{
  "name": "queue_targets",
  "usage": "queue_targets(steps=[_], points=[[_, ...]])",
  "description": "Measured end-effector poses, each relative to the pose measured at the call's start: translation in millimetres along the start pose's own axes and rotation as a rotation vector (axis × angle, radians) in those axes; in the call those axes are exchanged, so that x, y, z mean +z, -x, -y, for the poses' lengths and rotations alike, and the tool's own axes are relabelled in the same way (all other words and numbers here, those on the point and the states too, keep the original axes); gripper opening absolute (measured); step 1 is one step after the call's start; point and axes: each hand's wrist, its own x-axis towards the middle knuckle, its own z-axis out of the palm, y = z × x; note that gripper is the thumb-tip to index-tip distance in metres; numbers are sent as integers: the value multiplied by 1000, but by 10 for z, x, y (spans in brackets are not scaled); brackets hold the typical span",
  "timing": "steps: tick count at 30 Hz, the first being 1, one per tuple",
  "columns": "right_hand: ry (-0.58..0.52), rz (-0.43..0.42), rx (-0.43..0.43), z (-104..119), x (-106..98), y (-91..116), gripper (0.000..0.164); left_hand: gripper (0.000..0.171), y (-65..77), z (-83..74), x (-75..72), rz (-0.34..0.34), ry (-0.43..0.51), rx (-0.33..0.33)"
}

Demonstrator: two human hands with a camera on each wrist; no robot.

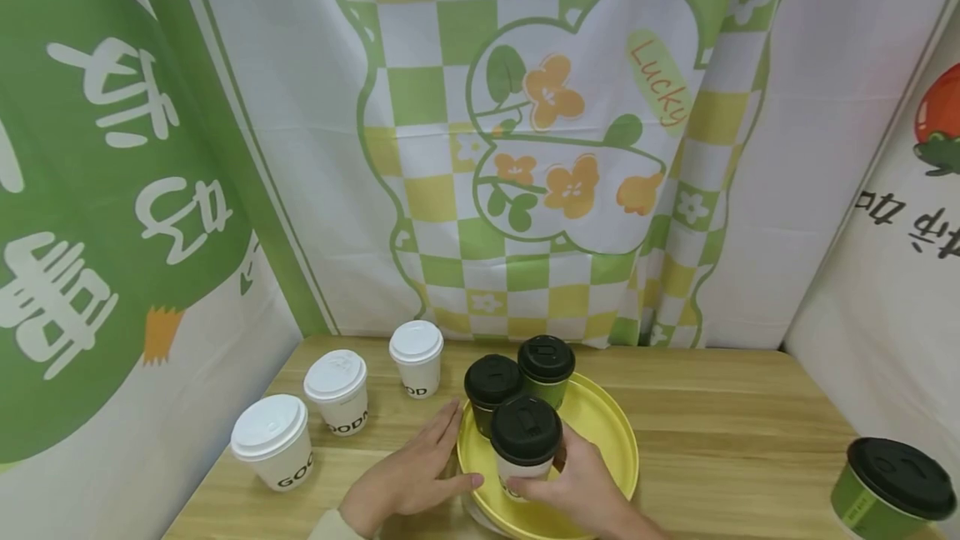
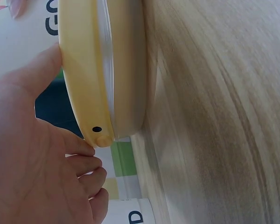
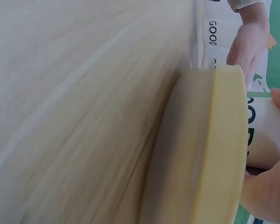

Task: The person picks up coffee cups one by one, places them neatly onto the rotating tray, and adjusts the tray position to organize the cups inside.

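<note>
My right hand (image 1: 588, 482) grips a white paper cup with a black lid (image 1: 527, 432), upright over the near part of a round yellow tray (image 1: 621, 448). Behind it on the tray stand a dark cup with a black lid (image 1: 492, 382) and a green cup with a black lid (image 1: 546, 358). My left hand (image 1: 408, 473) rests with fairly straight fingers against the tray's left rim. In the left wrist view, thumb and fingertips touch the yellow rim (image 2: 81, 70). Part of the held cup's printed wall (image 3: 266, 135) shows in the right wrist view.
Three white lidded cups, the near one (image 1: 273, 444), the middle one (image 1: 337, 394) and the far one (image 1: 417, 361), stand left on the wooden table (image 1: 720, 423). Another green cup with a black lid (image 1: 885, 486) is at the right. Printed cloths (image 1: 562, 290) hang around the table.
</note>
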Motion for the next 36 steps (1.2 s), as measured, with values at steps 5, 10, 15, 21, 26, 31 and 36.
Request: queue_targets(steps=[5,10,15,21,26,31,36], points=[[-6,52,-7,-32,81,-36,72,100,-9,17,-1,19,18,-11],[-20,62,-26,-68,153,-47,73,102,-3,34,5,19,14,-3],[-22,85,-34,-95,211,-56,75,102,48,36,-9,14,18,10],[-8,110,-27,-87,217,-67,77,102,131,-13,-27,-1,12,24],[-12,149,-37,-85,182,-72,74,103,172,-80,-24,28,0,19],[45,166,-38,-100,142,-41,76,102,159,-91,-22,22,0,38],[99,161,32,-48,-4,57,84,104,128,-25,-11,12,8,55]])
